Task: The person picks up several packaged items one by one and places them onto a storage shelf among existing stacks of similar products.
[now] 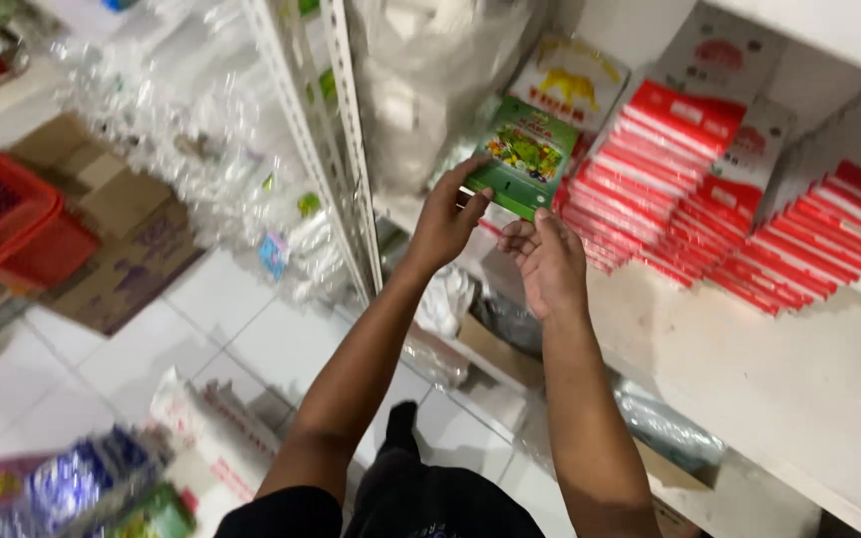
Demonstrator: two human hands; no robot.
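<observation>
**Green packet held up at the shelf**

The left hand (442, 227) has its fingers (472, 207) pinched on the lower corner of a green packet (523, 157), thumb in front, the rest behind; the packet is tilted and off the shelf, raised in front of a yellow-printed box (572, 82) and just left of the red stacks (665, 184); the right hand (548, 261) sits just below it, palm up, fingers (520, 235) loosely curled and holding nothing, near the packet's bottom edge but apart from it as far as can be seen; the red packs already stand in slanted rows along the back of the shelf (779, 389), whose front part is bare; so the packet is in hand and not yet set down anywhere; further out, hanging clear bags (221, 130) crowd the upright on the left, a red basket (7, 214) rests on cardboard boxes (127, 249) on the white tiled floor (251, 344), and coloured packets (72, 488) blur at the lower left.
</observation>
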